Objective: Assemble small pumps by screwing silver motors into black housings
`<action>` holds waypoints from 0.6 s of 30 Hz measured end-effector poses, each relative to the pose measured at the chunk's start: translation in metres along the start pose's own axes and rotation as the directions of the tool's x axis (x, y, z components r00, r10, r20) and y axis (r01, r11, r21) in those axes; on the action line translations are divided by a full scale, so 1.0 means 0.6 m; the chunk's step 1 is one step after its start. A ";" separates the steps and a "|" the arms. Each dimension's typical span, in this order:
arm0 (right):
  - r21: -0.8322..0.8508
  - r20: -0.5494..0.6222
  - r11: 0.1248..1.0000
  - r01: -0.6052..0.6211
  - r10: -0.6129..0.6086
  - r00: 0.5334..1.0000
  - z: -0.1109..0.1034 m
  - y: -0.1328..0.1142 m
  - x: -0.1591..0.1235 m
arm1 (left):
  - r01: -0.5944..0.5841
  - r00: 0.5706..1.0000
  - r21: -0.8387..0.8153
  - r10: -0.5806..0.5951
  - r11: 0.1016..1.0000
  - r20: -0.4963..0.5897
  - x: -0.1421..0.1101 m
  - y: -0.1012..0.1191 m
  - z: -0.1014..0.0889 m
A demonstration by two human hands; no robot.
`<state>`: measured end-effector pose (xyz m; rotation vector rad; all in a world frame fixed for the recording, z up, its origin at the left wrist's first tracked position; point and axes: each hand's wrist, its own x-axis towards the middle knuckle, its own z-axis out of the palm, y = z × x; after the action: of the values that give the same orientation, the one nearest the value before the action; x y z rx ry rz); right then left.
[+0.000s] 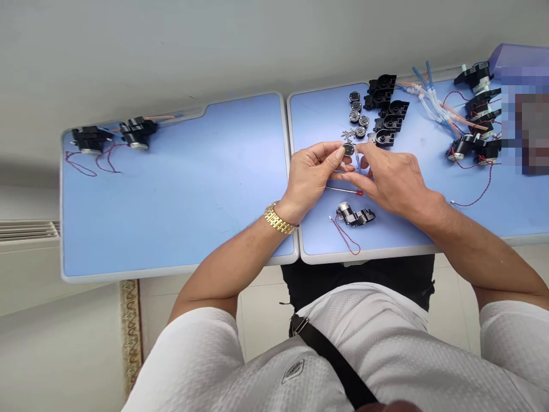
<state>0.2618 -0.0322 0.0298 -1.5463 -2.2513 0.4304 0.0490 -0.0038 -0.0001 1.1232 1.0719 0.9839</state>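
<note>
The left hand (309, 174) is curled, its thumb and forefinger pinching a small round black part (349, 150) above the blue table (193, 217). The right hand (385, 177) is half open, its fingertips (361, 150) just beside that part; whether they grip anything, I cannot tell. A red-handled screwdriver (343, 190) lies just below the hands, near an assembled black motor unit (355, 215).
</note>
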 end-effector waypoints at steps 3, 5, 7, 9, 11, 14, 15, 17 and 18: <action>0.021 -0.010 0.999 -0.027 0.028 1.000 0.008 -0.006 0.000 | -0.005 1.000 0.001 0.005 1.000 -0.012 -0.002 -0.002 0.002; 0.087 -0.012 0.995 -0.046 0.047 0.999 0.014 -0.007 0.002 | -0.029 0.999 0.004 0.029 1.000 -0.020 -0.003 -0.004 0.003; 0.161 -0.015 0.985 -0.058 0.061 0.998 0.019 -0.005 0.005 | -0.055 0.998 0.004 0.055 0.998 -0.037 -0.002 -0.007 0.004; 0.236 -0.021 0.970 -0.061 0.068 0.997 0.021 -0.003 0.008 | -0.062 0.996 0.014 0.063 0.998 -0.058 -0.002 -0.008 0.004; 0.314 -0.021 0.947 -0.063 0.073 0.997 0.021 -0.002 0.011 | -0.059 0.996 0.028 0.060 0.998 -0.065 -0.002 -0.010 0.004; 0.399 -0.004 0.913 -0.087 0.097 0.995 0.017 -0.004 0.013 | -0.074 0.996 0.024 0.075 0.997 -0.050 -0.001 -0.012 0.003; 0.417 0.003 0.904 -0.099 0.108 0.994 0.016 -0.005 0.014 | -0.080 0.995 0.026 0.081 0.996 -0.050 -0.001 -0.012 0.003; 0.445 0.014 0.888 -0.119 0.126 0.992 0.014 -0.006 0.014 | -0.083 0.995 0.039 0.085 0.996 -0.056 0.000 -0.014 0.002; 0.458 0.019 0.880 -0.126 0.132 0.991 0.014 -0.006 0.013 | -0.081 0.995 0.046 0.083 0.996 -0.060 0.000 -0.015 0.002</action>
<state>0.2526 -0.0262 0.0252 -1.4366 -1.8571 0.9153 0.0507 -0.0054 -0.0087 1.1866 1.1090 1.0705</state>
